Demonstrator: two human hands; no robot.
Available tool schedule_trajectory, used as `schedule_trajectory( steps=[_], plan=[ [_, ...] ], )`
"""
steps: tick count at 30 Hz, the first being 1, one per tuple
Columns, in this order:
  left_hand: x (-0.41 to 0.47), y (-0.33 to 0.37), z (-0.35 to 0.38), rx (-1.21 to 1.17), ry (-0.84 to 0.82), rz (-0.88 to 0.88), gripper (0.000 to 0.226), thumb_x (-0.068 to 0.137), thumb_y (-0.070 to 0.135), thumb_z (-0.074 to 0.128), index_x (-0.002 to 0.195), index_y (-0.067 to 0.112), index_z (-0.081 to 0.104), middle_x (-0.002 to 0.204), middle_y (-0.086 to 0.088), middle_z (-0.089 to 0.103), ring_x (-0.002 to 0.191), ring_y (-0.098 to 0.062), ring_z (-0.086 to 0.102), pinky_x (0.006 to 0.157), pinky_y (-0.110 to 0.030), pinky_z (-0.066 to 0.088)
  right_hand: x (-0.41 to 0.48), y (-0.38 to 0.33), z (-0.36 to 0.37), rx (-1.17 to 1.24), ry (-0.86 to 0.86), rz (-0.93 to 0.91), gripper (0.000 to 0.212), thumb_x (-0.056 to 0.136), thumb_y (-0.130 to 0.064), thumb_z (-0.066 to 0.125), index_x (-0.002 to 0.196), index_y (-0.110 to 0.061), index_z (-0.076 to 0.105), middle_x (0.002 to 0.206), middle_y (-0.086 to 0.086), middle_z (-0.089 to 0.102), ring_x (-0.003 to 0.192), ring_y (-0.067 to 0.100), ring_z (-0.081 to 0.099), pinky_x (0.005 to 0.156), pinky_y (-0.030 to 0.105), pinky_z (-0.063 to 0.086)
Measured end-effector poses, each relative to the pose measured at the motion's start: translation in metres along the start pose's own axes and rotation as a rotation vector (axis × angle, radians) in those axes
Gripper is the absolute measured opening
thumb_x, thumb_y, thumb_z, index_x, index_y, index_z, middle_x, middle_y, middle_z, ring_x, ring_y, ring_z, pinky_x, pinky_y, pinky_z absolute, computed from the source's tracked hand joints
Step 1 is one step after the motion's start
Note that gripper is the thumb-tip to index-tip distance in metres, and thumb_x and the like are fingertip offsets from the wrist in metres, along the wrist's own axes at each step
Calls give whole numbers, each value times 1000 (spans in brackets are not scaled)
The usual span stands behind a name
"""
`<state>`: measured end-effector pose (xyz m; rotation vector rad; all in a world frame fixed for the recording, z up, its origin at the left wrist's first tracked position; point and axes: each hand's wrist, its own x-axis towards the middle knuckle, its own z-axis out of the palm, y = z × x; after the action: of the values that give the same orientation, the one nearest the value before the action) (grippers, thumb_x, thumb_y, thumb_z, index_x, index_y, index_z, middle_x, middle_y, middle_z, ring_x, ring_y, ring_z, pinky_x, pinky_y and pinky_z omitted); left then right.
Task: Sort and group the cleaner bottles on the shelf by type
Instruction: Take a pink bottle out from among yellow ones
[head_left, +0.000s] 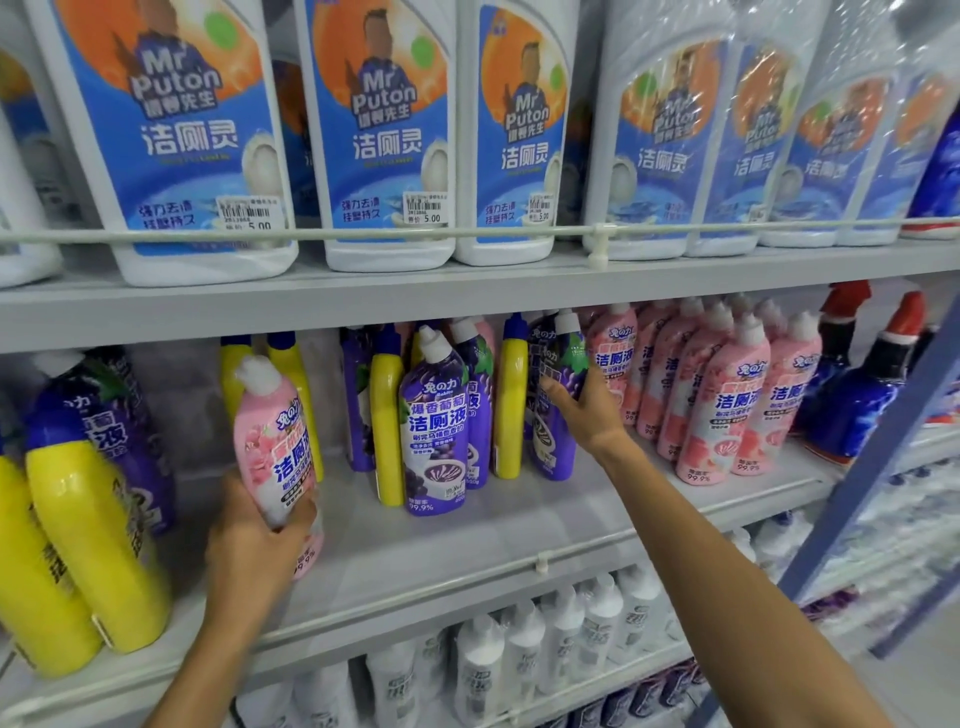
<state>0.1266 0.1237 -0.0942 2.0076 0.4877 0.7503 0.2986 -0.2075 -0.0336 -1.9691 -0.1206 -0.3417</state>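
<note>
On the middle shelf (467, 530), my left hand (254, 545) grips a pink cleaner bottle (270, 431) by its lower body, tilted and lifted near the shelf's front left. My right hand (587, 410) is closed around a purple bottle (558, 364) standing further back, right of centre. Another purple bottle (434, 426) stands upright in the middle among slim yellow bottles (387, 415). A cluster of pink bottles (727, 395) stands to the right of my right hand. Large yellow bottles (88, 540) and a purple one (104, 410) are at the far left.
White Mr Puton jugs (384, 130) fill the upper shelf behind a rail (597, 231). Blue spray bottles with red triggers (862, 395) stand at the middle shelf's right end. White bottles (519, 660) fill the shelf below. A blue upright post (872, 467) runs at the right.
</note>
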Motion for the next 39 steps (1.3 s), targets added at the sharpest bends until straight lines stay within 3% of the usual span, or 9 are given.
schedule_trajectory(
  steps=[5, 9, 11, 15, 19, 27, 30, 34, 39],
  plan=[
    [1, -1, 0, 0, -12, 4, 55, 85, 16, 83, 125, 3, 48, 117, -23, 69, 100, -45, 67, 82, -48, 53, -14, -4, -4, -3, 87, -77, 48, 99, -27, 68, 139, -7, 50, 119, 4, 67, 112, 24, 65, 84, 24, 46],
    [0, -2, 1, 11, 1, 17, 57, 85, 16, 83, 128, 3, 47, 118, -24, 68, 101, -46, 67, 82, -48, 52, -33, -26, -10, 43, 366, -346, 47, 101, -21, 65, 142, -2, 52, 130, 1, 61, 118, 7, 58, 101, 10, 44],
    [0, -2, 2, 16, 0, 18, 58, 85, 17, 83, 129, 4, 47, 119, -24, 68, 101, -47, 67, 83, -50, 53, -37, -37, -5, 72, 406, -402, 48, 101, -24, 64, 143, -3, 52, 136, 6, 62, 124, 11, 59, 104, 17, 47],
    [-1, 1, 2, 29, 4, 9, 58, 85, 17, 83, 128, 3, 47, 119, -25, 67, 103, -49, 66, 84, -52, 53, -27, -50, 24, 35, 274, -378, 45, 99, -25, 66, 136, -2, 56, 130, 14, 64, 114, 13, 60, 95, 26, 50],
    [-1, 2, 0, 34, 4, 22, 58, 84, 18, 83, 127, 3, 48, 118, -25, 68, 102, -48, 67, 85, -52, 53, -6, -42, 57, 12, 151, -303, 36, 102, -24, 61, 131, -4, 55, 122, 16, 67, 108, 32, 62, 80, 23, 41],
    [-1, -1, 0, 30, 2, 1, 54, 84, 19, 84, 124, 2, 51, 116, -25, 68, 103, -48, 67, 85, -51, 52, -6, -29, 64, -117, 148, -247, 30, 101, -20, 61, 121, 2, 56, 102, 24, 69, 88, 44, 65, 63, 26, 27],
    [-2, 0, 0, 20, -2, -14, 54, 85, 20, 83, 125, 3, 50, 117, -24, 68, 103, -47, 66, 86, -51, 53, -24, -32, 49, -192, 103, -227, 26, 100, -21, 62, 117, -3, 57, 101, 17, 70, 90, 36, 66, 66, 26, 31],
    [-2, 0, 0, 25, -4, -11, 55, 85, 22, 83, 124, 4, 49, 117, -25, 68, 101, -47, 67, 86, -52, 53, -57, -31, 21, -191, 93, -303, 17, 96, -16, 68, 93, -17, 52, 70, -12, 52, 63, -1, 54, 56, 14, 32],
    [-1, -1, 0, 25, -14, -12, 57, 85, 22, 83, 127, 5, 48, 118, -24, 68, 102, -47, 66, 85, -52, 53, -75, -28, -13, -322, 176, -222, 17, 89, -18, 70, 89, -16, 53, 57, -10, 42, 49, 6, 43, 48, 20, 28]
  ],
)
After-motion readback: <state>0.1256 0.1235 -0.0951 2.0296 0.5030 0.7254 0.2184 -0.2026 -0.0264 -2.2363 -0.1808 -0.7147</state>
